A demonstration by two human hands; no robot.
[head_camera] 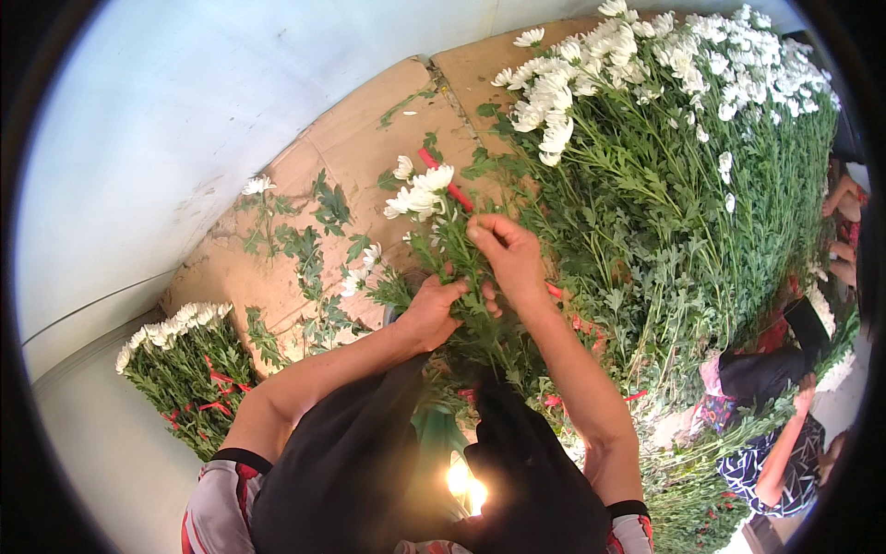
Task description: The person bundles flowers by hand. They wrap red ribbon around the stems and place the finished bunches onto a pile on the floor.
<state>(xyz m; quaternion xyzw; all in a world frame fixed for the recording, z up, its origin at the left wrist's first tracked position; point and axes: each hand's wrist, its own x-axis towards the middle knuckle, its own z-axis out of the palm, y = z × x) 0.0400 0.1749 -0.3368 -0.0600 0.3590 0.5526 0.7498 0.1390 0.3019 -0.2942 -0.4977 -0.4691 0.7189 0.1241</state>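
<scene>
My left hand [432, 311] grips a small bunch of white chrysanthemums [423, 194] by its leafy stems, blooms pointing away from me. At the bunch's right side, the thumb and forefinger of my right hand [509, 253] are pinched together on its upper greenery. Whether they hold a stem or a leaf is too small to tell. Just beyond those fingertips, a red strip [446, 180] lies slanted behind the blooms. Some loose chrysanthemums [363, 270] are left of my left hand. The lower stems reach down to my dark-clothed lap.
A large heap of white chrysanthemums [664, 208] rises on the right. Bundled chrysanthemums [187, 374] with red ties lie at left. Leaves litter the brown cardboard [360, 131] before a pale wall [173, 124]. At lower right, a person [775, 457] handles stems; more limbs show at the right rim.
</scene>
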